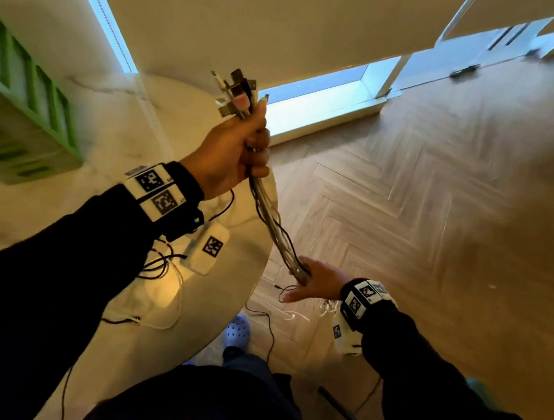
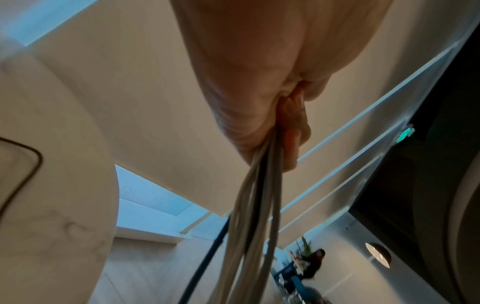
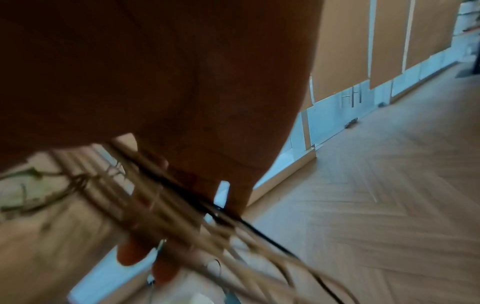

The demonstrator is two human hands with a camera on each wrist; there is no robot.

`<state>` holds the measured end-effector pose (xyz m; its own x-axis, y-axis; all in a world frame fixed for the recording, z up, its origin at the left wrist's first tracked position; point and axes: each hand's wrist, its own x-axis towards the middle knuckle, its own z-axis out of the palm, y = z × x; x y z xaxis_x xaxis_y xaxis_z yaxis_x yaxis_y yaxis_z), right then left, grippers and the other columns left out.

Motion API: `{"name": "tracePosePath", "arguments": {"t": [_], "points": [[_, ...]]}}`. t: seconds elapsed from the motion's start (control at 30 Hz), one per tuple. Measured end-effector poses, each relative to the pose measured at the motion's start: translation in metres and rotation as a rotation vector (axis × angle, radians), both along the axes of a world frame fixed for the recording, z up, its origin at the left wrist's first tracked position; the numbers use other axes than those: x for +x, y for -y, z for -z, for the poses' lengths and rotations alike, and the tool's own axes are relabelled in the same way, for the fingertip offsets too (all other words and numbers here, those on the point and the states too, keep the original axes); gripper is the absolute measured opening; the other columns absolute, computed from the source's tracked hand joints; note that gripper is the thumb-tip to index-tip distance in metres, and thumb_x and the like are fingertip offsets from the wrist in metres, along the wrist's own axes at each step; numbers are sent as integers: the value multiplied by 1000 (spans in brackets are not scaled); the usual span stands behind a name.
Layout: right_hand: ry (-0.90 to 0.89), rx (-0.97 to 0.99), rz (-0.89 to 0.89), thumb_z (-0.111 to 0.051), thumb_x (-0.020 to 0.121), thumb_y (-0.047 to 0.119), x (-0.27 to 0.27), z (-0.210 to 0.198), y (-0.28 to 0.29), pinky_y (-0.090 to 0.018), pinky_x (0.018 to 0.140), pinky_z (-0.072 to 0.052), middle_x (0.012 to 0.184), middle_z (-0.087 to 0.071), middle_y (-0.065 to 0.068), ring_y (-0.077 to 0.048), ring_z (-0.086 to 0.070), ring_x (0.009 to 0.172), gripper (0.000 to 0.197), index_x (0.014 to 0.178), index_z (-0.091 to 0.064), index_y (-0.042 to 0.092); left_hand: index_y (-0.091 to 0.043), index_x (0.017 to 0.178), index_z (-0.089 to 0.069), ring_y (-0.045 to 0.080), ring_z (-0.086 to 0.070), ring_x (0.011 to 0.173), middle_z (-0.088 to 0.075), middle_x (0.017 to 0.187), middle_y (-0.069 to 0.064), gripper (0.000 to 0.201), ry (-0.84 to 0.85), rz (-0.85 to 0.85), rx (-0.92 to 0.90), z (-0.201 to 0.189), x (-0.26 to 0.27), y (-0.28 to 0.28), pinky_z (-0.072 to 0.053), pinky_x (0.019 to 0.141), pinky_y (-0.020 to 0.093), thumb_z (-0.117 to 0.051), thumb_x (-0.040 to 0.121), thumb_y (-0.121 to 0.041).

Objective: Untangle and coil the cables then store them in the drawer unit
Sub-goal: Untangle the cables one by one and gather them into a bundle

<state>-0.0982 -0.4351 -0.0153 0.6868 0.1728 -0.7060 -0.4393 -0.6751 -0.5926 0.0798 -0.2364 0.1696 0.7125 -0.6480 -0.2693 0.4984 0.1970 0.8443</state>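
Left hand point(image 1: 232, 148) is raised over the table point(image 1: 118, 128) edge, fingers wrapped tight round the cable bundle point(image 1: 270, 219) just below its plugs point(image 1: 236, 92). Plug types hard to tell: small, overlapping, some white, some dark.

Right hand point(image 1: 315, 282) is lower, out over the wood floor point(image 1: 431, 203), at the bundle's lower end. Head view shows the thumb out straight and the strands running in under the palm. Right wrist view is motion-blurred; strands cross the fingers point(image 3: 132, 253), which look only loosely bent. Whether they actually clamp the bundle, cannot tell.

Left wrist view: palm fills the top of the frame, grey and one dark strand hang out of the fist, fingers mostly hidden.

Drawer unit point(image 1: 21, 119), green and white, sits on the table at far left, partly cut off by the frame edge and blurred. Contents not visible, drawer state not readable.

More loose cables point(image 1: 162, 267) lie on the table under the left forearm, partly covered by the sleeve. A white tagged pad point(image 1: 206, 249) lies beside them. Thin loose ends trail on the floor below the right hand, near a pale shoe point(image 1: 237, 332).
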Motion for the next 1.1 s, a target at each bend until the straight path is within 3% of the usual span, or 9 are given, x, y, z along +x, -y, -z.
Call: {"name": "tracePosePath", "arguments": {"t": [0.13, 0.23, 0.3, 0.47, 0.57, 0.7, 0.77, 0.9, 1.1], "points": [[52, 167, 102, -68, 62, 81, 28, -39, -20, -35, 104, -43, 124, -60, 8, -13, -56, 121, 90, 134, -51, 28, -26, 72, -31, 9, -15, 51, -21, 62, -8, 39, -24, 67, -37, -17, 13, -50, -17, 52, 26, -41, 104, -46], [66, 299, 152, -25, 82, 87, 58, -69, -50, -34, 108, -38, 130, -62, 6, -12, -56, 122, 81, 134, -55, 33, -27, 71, -31, 10, -10, 52, -18, 62, -8, 39, -3, 53, -18, -29, 19, -88, -14, 52, 27, -40, 104, -46], [89, 309, 100, -14, 95, 74, 72, -86, -78, -27, 104, -39, 128, -65, 6, -8, -59, 116, 74, 135, -58, 30, -27, 70, -32, 9, -12, 50, -20, 60, -9, 39, 4, 6, -14, -34, 18, -116, -15, 50, 25, -39, 105, -45], [454, 54, -326, -35, 107, 44, 76, -85, -163, -42, 88, -51, 100, -70, -10, -24, -63, 92, 47, 99, -67, 10, -26, 70, -37, 5, -21, 46, -24, 58, -10, 38, 36, -216, -23, -31, 11, -180, -22, 48, 22, -39, 105, -41], [416, 73, -468, -35, 107, 44, 69, -75, -201, -39, 81, -47, 93, -66, -11, -26, -59, 84, 45, 90, -61, 11, -26, 70, -37, 7, -19, 48, -22, 61, -9, 38, 38, -291, 15, -15, -2, -210, -21, 48, 23, -40, 105, -39], [106, -14, -883, -47, 105, 36, 101, -82, -215, -32, 93, -44, 123, -67, -5, -18, -60, 105, 34, 128, -64, 19, -25, 72, -35, 7, -19, 48, -23, 61, -9, 34, -36, -337, 8, 2, -26, -246, -23, 45, 22, -41, 103, -36], [103, -44, -842, -51, 101, 23, 132, -87, -208, -29, 96, -46, 121, -69, -1, -16, -64, 107, 32, 131, -63, 18, -24, 72, -34, 8, -16, 49, -23, 60, -9, 33, -62, -381, 0, 6, -35, -259, -21, 46, 23, -41, 103, -36], [424, -93, -407, -50, 96, 5, 190, -80, -190, -28, 77, -45, 93, -66, -3, -19, -63, 81, 23, 103, -69, 17, -24, 70, -34, 11, -11, 53, -20, 62, -7, 37, -68, -427, 14, 16, -46, -271, -17, 49, 25, -40, 104, -36], [329, -332, -600, -63, 95, 14, 211, -41, -196, -25, 89, -44, 116, -68, -6, -24, -63, 109, 17, 109, -72, 16, -22, 73, -35, 12, -13, 53, -20, 64, -4, 34, -75, -443, 27, 28, -61, -274, -18, 49, 25, -43, 103, -35]]}}
